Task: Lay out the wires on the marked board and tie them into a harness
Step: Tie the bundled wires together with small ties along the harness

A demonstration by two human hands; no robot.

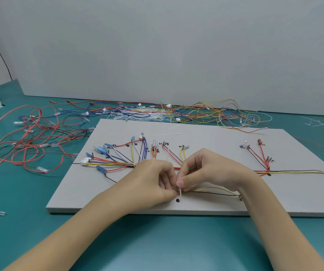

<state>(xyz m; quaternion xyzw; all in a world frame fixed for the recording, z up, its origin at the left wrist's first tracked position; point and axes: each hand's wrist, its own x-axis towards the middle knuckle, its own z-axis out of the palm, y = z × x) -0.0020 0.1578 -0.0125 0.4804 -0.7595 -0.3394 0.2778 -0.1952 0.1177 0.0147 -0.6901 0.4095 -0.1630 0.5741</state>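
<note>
So, left to right:

- Loose red and black wires (30,141) sprawl over the teal surface (167,241) toward its left edge.
- The marked board (102,192) sits mid-surface; a fan of wires with blue terminals (118,157) lies on its left part.
- Left hand (153,180) pinches the bundle near the board's front edge, grip clenched on the wires.
- Right hand (206,171) pinches a white cable tie (180,192) right beside it.
- Yellow and black wires (294,171) run toward the board's right edge.
</note>
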